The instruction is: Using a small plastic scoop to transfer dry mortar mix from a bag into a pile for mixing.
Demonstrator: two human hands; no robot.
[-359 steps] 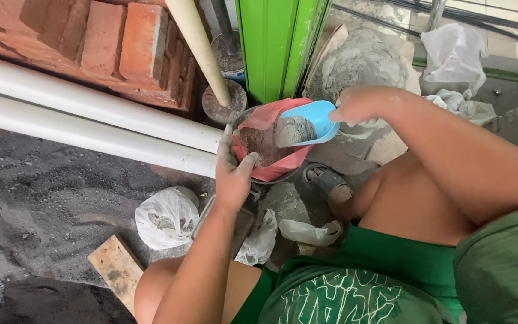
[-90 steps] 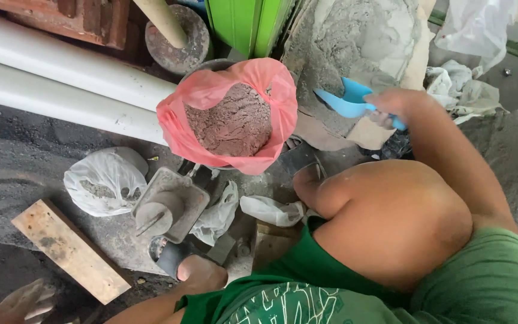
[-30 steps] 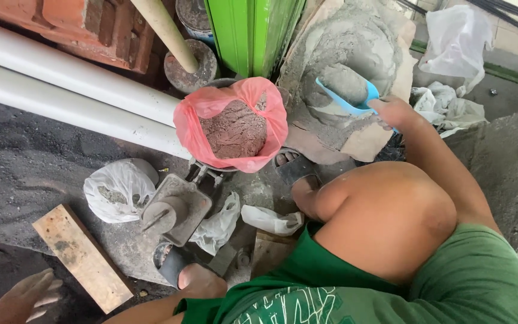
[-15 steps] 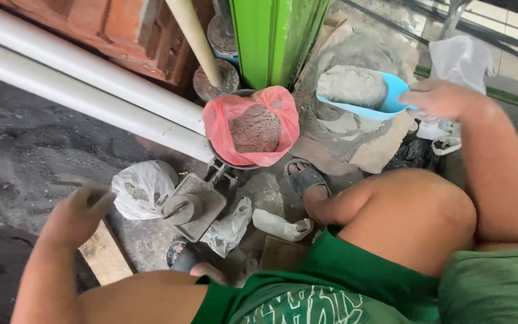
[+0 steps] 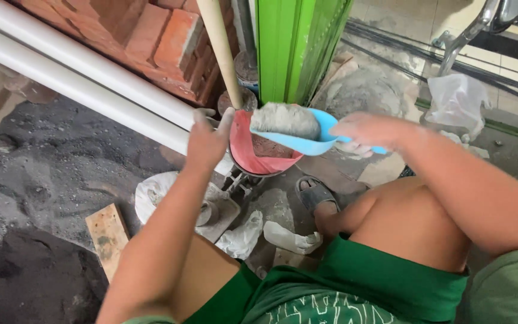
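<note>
Right hand [image 5: 370, 131] holds blue scoop [image 5: 307, 143] level — mouth leftward, handle rightward.

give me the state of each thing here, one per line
scoop: heaped with grey mix, held over the bag
red bag: open, partly filled
right hand: gripping the scoop handle
left hand: holding the bag's rim
sandal: on the foot

1 blue scoop [image 5: 307, 141] | 1 pink-lined bucket [image 5: 253, 159] | 2 white pipes [image 5: 91, 90]
</note>
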